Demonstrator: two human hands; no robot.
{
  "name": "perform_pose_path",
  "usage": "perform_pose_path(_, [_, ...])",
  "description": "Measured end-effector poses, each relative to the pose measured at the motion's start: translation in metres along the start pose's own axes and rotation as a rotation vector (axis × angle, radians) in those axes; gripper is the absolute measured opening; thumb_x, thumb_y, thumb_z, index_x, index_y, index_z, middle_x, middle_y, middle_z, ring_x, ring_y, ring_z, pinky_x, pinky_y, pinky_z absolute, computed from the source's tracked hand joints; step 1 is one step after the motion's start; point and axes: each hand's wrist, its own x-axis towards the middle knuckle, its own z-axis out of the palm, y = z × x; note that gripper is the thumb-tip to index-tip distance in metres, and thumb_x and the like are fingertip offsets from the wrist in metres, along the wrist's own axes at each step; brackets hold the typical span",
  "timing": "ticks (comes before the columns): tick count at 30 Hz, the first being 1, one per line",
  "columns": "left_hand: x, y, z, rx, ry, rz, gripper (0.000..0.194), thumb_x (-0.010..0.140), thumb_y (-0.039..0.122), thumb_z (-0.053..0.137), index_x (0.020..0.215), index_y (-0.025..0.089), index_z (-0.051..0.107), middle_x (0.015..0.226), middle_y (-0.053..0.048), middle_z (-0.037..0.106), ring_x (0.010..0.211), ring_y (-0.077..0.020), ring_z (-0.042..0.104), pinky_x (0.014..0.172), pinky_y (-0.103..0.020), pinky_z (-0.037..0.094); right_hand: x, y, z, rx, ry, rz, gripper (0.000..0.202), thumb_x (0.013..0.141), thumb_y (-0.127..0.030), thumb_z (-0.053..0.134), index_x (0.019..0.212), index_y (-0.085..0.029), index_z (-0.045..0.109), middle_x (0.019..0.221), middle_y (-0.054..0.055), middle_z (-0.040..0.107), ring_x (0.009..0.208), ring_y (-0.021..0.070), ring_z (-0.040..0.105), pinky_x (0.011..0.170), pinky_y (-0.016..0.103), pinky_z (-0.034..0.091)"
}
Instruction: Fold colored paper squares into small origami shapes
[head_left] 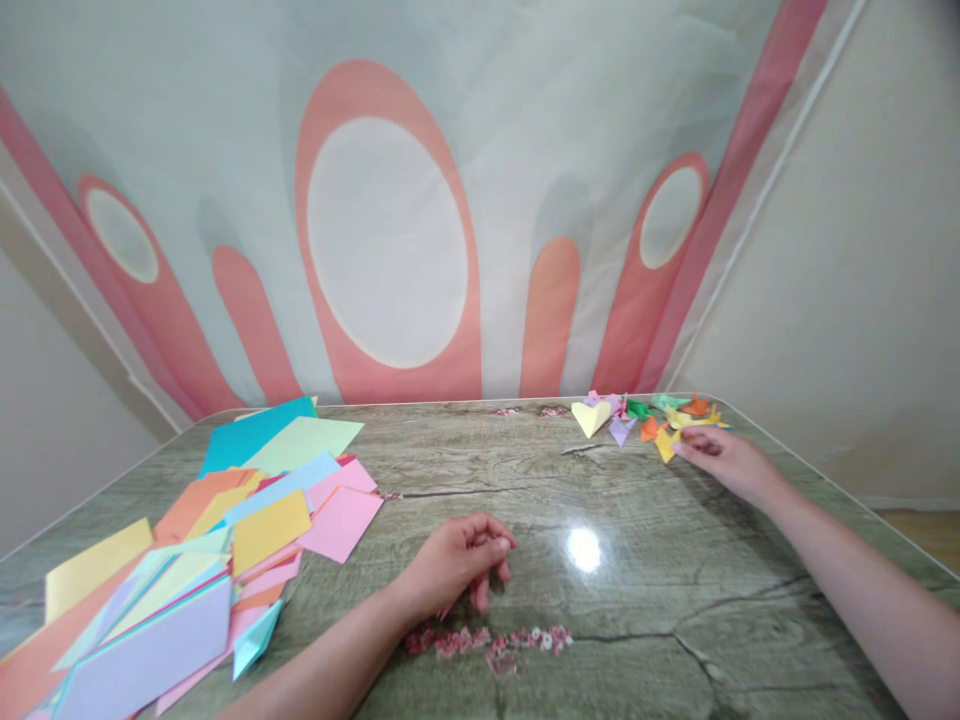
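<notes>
At the far right of the table, my right hand (712, 457) is closed in a pinch, thumb and forefinger on the edge of a small yellow origami piece (665, 446). Around it lie other folded papers: a pale yellow origami heart (591, 418), a purple piece (622, 430), an orange piece (649, 430) and a green piece (639, 410). Near the middle of the table, my left hand (469, 562) rests with its fingers loosely curled in, and nothing shows in them. Printed flowers (495, 641) on the tabletop are just below that hand.
Many loose coloured sheets, including a lavender sheet (154, 645) and a teal sheet (255, 437), spread over the table's left side. A folded turquoise paper (256, 640) lies at their right edge. Behind the wood-patterned table (480, 460) hangs a printed backdrop (506, 150).
</notes>
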Motion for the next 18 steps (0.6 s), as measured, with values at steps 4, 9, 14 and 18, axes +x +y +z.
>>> perform_pose_path(4, [-0.001, 0.002, 0.001, 0.015, 0.015, -0.006, 0.032, 0.083, 0.044, 0.058, 0.093, 0.014, 0.055, 0.073, -0.001, 0.067, 0.036, -0.0045, 0.052, 0.034, -0.013, 0.030, 0.007, 0.004, 0.011, -0.028, -0.008, 0.002, 0.036, 0.072, -0.051, 0.061, 0.088, -0.019, 0.068, 0.080, 0.007, 0.074, 0.070, 0.0235, 0.066, 0.066, 0.034, 0.050])
perform_pose_path(9, [-0.002, 0.003, 0.001, 0.003, 0.012, 0.001, 0.032, 0.083, 0.045, 0.058, 0.093, 0.014, 0.055, 0.073, -0.001, 0.067, 0.037, -0.0046, 0.052, 0.035, -0.014, 0.031, 0.009, 0.011, 0.007, -0.084, 0.032, 0.018, 0.031, 0.074, -0.048, 0.056, 0.083, -0.021, 0.068, 0.080, 0.006, 0.073, 0.074, 0.0246, 0.067, 0.069, 0.035, 0.047])
perform_pose_path(14, [-0.001, 0.002, 0.001, -0.002, 0.012, -0.005, 0.032, 0.082, 0.044, 0.059, 0.092, 0.014, 0.054, 0.072, -0.001, 0.067, 0.036, -0.0049, 0.052, 0.034, -0.014, 0.031, 0.005, 0.015, -0.001, -0.114, 0.063, 0.032, 0.031, 0.075, -0.048, 0.055, 0.078, -0.021, 0.068, 0.077, 0.006, 0.073, 0.069, 0.0243, 0.066, 0.066, 0.035, 0.046])
perform_pose_path(18, [-0.001, 0.003, 0.001, 0.006, 0.013, -0.006, 0.033, 0.082, 0.045, 0.058, 0.092, 0.015, 0.055, 0.072, -0.001, 0.067, 0.036, -0.0049, 0.051, 0.034, -0.014, 0.029, 0.003, 0.011, 0.003, -0.117, 0.116, 0.039, 0.029, 0.074, -0.047, 0.058, 0.081, -0.022, 0.070, 0.076, 0.005, 0.073, 0.067, 0.0224, 0.065, 0.064, 0.033, 0.047])
